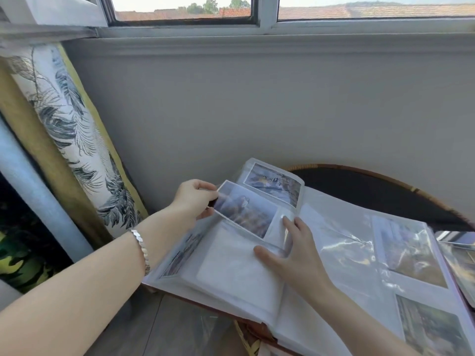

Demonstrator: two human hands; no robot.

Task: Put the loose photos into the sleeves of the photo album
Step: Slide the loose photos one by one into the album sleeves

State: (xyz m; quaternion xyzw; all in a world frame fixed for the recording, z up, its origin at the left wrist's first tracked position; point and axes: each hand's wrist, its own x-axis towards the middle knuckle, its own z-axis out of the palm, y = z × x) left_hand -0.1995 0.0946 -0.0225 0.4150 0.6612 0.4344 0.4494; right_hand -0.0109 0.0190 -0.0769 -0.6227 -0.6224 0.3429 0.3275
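A silver link bracelet (140, 249) circles the left wrist, nearest the camera. Just beyond it lies the open photo album (231, 276), white-paged with clear plastic sleeves and a reddish-brown cover showing along its near edge. It rests on a round dark tabletop (372, 186) with a woven cane rim.

The right hand (290, 255) lies flat on the left-hand page, fingers straight and spread. Its thumb and forefinger press on a clear sleeve and grip nothing. The right-hand page carries two filled sleeves (411, 253) (their plastic glares, so the pictures are hard to read). A small stack of loose photos (460, 255) sits just beside the album at the right edge of the view.

Farther on, the left hand (195, 199) pinches the left end of a glossy, white-bordered rectangular photo (246, 209) in faded blue and brown. The photo is tilted above the page, its far end at the sleeve by the right forefinger; whether it has entered the sleeve I cannot tell. Behind it a raised page holds another print (273, 183).

Beyond stand a grey wall (257, 98), a leaf-patterned curtain (64, 119) on the left and a white-framed window (264, 19).
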